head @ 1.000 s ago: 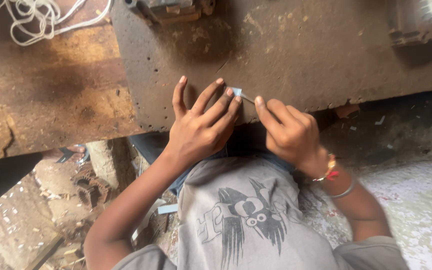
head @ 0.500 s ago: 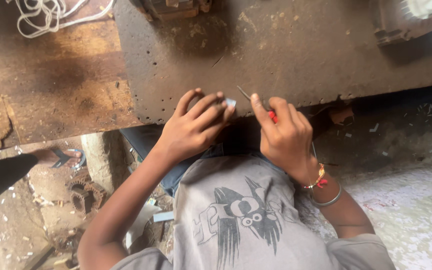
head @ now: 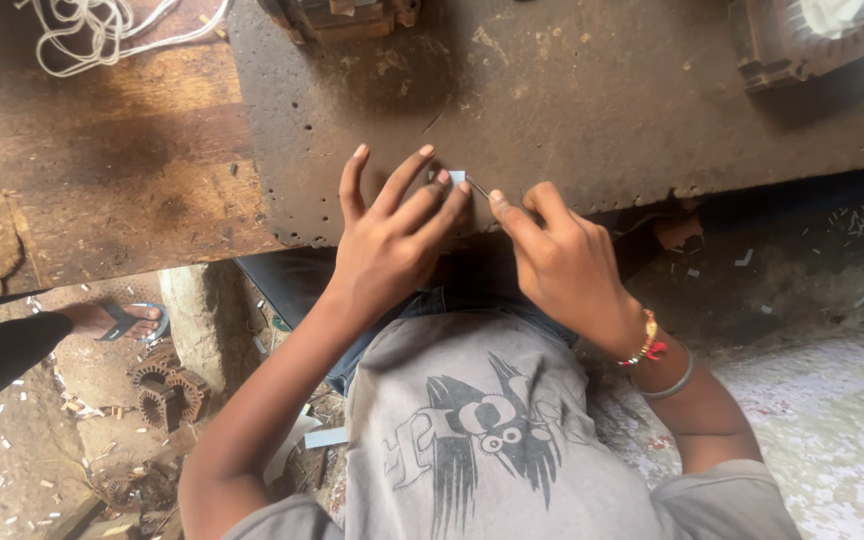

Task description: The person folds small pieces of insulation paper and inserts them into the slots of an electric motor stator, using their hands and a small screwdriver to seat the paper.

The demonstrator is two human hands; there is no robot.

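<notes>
Looking down from head height, a worn, rust-brown metal workbench (head: 572,110) fills the upper part of the view, with a wooden plank top (head: 102,170) adjoining it on the left. Below the near edge of the bench sits the person's grey printed T-shirt (head: 482,440).

At the near edge, about midway along, both hands meet. The left hand (head: 387,235) lies palm-down with fingers spread and released, its fingertips pressing a small pale slip of paper (head: 457,177) flat against the bench. The right hand (head: 567,265), wearing a beaded bracelet (head: 644,340) and a metal bangle (head: 674,378), has its fingers pinched on a thin dark tool (head: 479,187), whose tip touches the slip.

Near the far left corner of the wooden top lies a tangle of white cord (head: 112,30). At the far right corner of the bench stands a motor housing (head: 812,35), partly cut off. Beyond the bench, on the dusty floor at left, another person's foot in a sandal (head: 122,320) shows.
</notes>
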